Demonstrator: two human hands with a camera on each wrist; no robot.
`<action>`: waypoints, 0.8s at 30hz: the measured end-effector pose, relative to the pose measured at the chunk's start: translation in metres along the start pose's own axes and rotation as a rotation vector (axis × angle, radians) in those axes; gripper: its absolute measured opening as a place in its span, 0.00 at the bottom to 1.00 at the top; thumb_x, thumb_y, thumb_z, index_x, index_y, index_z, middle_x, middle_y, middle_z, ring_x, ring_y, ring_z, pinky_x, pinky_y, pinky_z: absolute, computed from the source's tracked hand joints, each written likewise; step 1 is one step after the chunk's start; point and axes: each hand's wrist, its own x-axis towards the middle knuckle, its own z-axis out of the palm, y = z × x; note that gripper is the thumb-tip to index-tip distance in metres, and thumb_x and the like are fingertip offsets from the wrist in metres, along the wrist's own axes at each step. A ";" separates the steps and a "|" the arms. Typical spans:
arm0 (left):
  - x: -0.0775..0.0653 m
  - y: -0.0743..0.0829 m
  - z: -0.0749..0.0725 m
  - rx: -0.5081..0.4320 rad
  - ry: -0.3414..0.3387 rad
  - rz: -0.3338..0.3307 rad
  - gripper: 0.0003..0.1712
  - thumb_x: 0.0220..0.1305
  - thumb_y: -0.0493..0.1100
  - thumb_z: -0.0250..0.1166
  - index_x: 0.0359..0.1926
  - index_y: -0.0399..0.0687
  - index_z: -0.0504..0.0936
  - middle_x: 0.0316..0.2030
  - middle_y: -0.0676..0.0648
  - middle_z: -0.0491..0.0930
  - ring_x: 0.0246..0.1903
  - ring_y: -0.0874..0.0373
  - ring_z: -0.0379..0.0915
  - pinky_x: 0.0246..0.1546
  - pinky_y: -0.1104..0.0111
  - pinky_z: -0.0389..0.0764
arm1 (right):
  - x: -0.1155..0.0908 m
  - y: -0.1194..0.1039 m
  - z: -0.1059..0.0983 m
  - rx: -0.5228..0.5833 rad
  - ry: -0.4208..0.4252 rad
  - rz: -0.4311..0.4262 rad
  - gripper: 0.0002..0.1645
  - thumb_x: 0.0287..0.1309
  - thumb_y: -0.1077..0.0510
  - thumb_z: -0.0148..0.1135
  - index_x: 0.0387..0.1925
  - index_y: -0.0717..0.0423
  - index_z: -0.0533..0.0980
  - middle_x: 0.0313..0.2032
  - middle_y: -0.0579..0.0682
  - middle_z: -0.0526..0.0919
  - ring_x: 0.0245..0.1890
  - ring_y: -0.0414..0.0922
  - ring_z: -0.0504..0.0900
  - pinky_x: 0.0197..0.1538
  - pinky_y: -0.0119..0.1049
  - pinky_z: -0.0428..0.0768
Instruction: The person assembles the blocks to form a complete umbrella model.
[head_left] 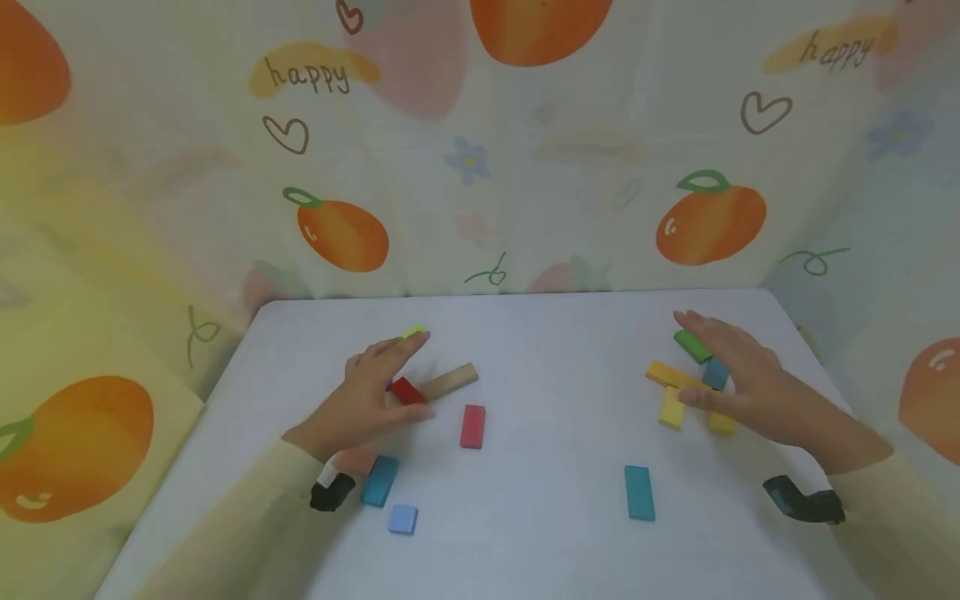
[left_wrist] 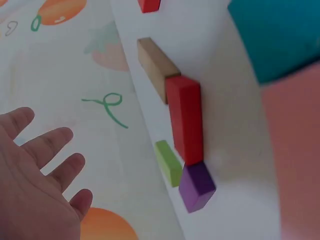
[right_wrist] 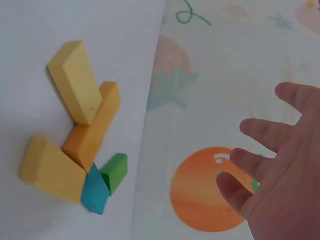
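My left hand (head_left: 367, 387) hovers with fingers extended over the left group of blocks, holding nothing. Under and around it are a dark red block (left_wrist: 186, 120), a wooden block (head_left: 450, 382), a purple block (left_wrist: 197, 187) and a lime block (left_wrist: 168, 162). On the right, my right hand (head_left: 757, 392) is spread above another group, its grasp bare. There I see an orange block (right_wrist: 95, 125), yellow blocks (right_wrist: 75, 82) on both sides of it, a blue block (right_wrist: 95, 190) and a green block (right_wrist: 116, 172). The head view hides part of both groups behind the hands.
Between the groups lie a red block (head_left: 472, 427) and a teal block (head_left: 640, 493). Nearer the left forearm are a salmon block (head_left: 355, 461), a second teal block (head_left: 380, 481) and a light blue block (head_left: 402, 519). A patterned cloth (head_left: 525, 208) hangs behind the white table (head_left: 540, 375).
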 end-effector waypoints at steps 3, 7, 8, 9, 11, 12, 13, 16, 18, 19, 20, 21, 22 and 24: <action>-0.004 0.002 0.008 -0.117 -0.008 -0.027 0.58 0.67 0.57 0.79 0.88 0.64 0.56 0.83 0.52 0.59 0.80 0.44 0.52 0.74 0.33 0.53 | -0.006 -0.003 0.007 0.103 -0.001 -0.028 0.60 0.68 0.45 0.74 0.89 0.47 0.50 0.84 0.62 0.55 0.78 0.71 0.54 0.64 0.86 0.58; -0.008 0.005 0.022 -0.310 -0.038 -0.088 0.53 0.70 0.52 0.77 0.87 0.71 0.57 0.82 0.54 0.61 0.79 0.46 0.55 0.70 0.32 0.66 | -0.014 -0.007 0.020 0.194 -0.002 -0.044 0.57 0.69 0.48 0.74 0.89 0.45 0.52 0.78 0.61 0.66 0.70 0.66 0.70 0.59 0.78 0.73; -0.009 0.006 0.026 -0.352 -0.044 -0.102 0.52 0.71 0.51 0.76 0.87 0.73 0.57 0.82 0.54 0.62 0.78 0.46 0.57 0.68 0.33 0.69 | -0.015 -0.007 0.025 0.203 0.000 -0.052 0.57 0.68 0.48 0.75 0.88 0.45 0.53 0.76 0.61 0.69 0.67 0.64 0.74 0.57 0.75 0.77; -0.009 0.006 0.030 -0.392 -0.047 -0.108 0.51 0.72 0.50 0.75 0.87 0.74 0.58 0.81 0.54 0.63 0.77 0.46 0.58 0.67 0.34 0.71 | -0.016 -0.008 0.030 0.214 0.000 -0.060 0.57 0.68 0.49 0.75 0.88 0.45 0.54 0.74 0.60 0.72 0.63 0.61 0.76 0.56 0.71 0.79; -0.010 0.005 0.039 -0.449 -0.045 -0.102 0.49 0.73 0.47 0.74 0.86 0.73 0.59 0.79 0.52 0.66 0.75 0.44 0.61 0.66 0.35 0.73 | -0.017 -0.009 0.040 0.238 0.003 -0.085 0.57 0.66 0.52 0.77 0.88 0.46 0.55 0.71 0.59 0.75 0.59 0.58 0.80 0.55 0.64 0.82; -0.011 0.005 0.044 -0.475 -0.043 -0.093 0.48 0.74 0.45 0.73 0.86 0.72 0.60 0.79 0.52 0.67 0.75 0.43 0.62 0.67 0.36 0.72 | -0.018 -0.010 0.045 0.248 0.004 -0.092 0.57 0.65 0.52 0.78 0.87 0.45 0.56 0.70 0.58 0.77 0.57 0.56 0.81 0.55 0.61 0.83; -0.011 0.004 0.048 -0.498 -0.040 -0.072 0.47 0.75 0.43 0.72 0.86 0.68 0.60 0.79 0.51 0.67 0.75 0.42 0.62 0.67 0.35 0.71 | -0.019 -0.009 0.051 0.259 0.002 -0.098 0.57 0.65 0.53 0.78 0.87 0.45 0.56 0.69 0.57 0.77 0.56 0.54 0.81 0.56 0.57 0.83; -0.011 0.004 0.062 -0.497 -0.057 -0.009 0.49 0.73 0.44 0.74 0.87 0.61 0.59 0.81 0.50 0.63 0.76 0.43 0.61 0.69 0.38 0.71 | -0.025 -0.008 0.067 0.322 -0.016 -0.083 0.56 0.65 0.55 0.78 0.86 0.47 0.58 0.65 0.55 0.79 0.51 0.49 0.81 0.53 0.45 0.84; -0.013 0.008 0.071 -0.471 -0.084 -0.005 0.52 0.71 0.50 0.76 0.87 0.60 0.59 0.81 0.52 0.62 0.75 0.48 0.63 0.70 0.41 0.71 | -0.031 -0.006 0.077 0.374 -0.043 -0.055 0.53 0.65 0.55 0.78 0.85 0.50 0.60 0.63 0.54 0.80 0.47 0.47 0.81 0.50 0.39 0.84; -0.014 0.010 0.075 -0.445 -0.098 -0.015 0.54 0.69 0.54 0.78 0.87 0.61 0.58 0.82 0.54 0.61 0.75 0.51 0.62 0.71 0.43 0.70 | -0.034 -0.004 0.082 0.397 -0.063 -0.038 0.52 0.65 0.55 0.78 0.84 0.51 0.61 0.62 0.54 0.80 0.46 0.46 0.80 0.49 0.37 0.83; -0.015 0.012 0.079 -0.418 -0.115 -0.032 0.57 0.66 0.58 0.79 0.87 0.62 0.58 0.82 0.57 0.60 0.75 0.54 0.62 0.72 0.44 0.70 | -0.037 -0.002 0.086 0.416 -0.079 -0.029 0.52 0.65 0.54 0.78 0.83 0.53 0.62 0.62 0.53 0.80 0.44 0.45 0.80 0.47 0.36 0.83; -0.016 0.014 0.083 -0.397 -0.127 -0.040 0.58 0.64 0.61 0.80 0.87 0.62 0.58 0.82 0.57 0.60 0.75 0.56 0.61 0.73 0.46 0.67 | -0.040 0.000 0.090 0.423 -0.093 -0.023 0.51 0.65 0.54 0.79 0.82 0.55 0.63 0.61 0.53 0.80 0.43 0.44 0.80 0.47 0.35 0.82; -0.016 0.014 0.086 -0.378 -0.127 -0.051 0.58 0.64 0.62 0.80 0.87 0.61 0.59 0.81 0.58 0.61 0.75 0.57 0.61 0.74 0.47 0.66 | -0.043 0.002 0.095 0.433 -0.102 -0.025 0.51 0.64 0.54 0.80 0.82 0.56 0.64 0.60 0.52 0.80 0.43 0.44 0.79 0.47 0.35 0.81; -0.017 0.013 0.093 -0.312 -0.118 -0.078 0.57 0.63 0.63 0.80 0.86 0.61 0.61 0.80 0.60 0.62 0.76 0.59 0.59 0.76 0.51 0.64 | -0.048 0.005 0.103 0.432 -0.103 -0.048 0.51 0.62 0.54 0.82 0.80 0.56 0.66 0.60 0.50 0.81 0.44 0.43 0.79 0.48 0.33 0.79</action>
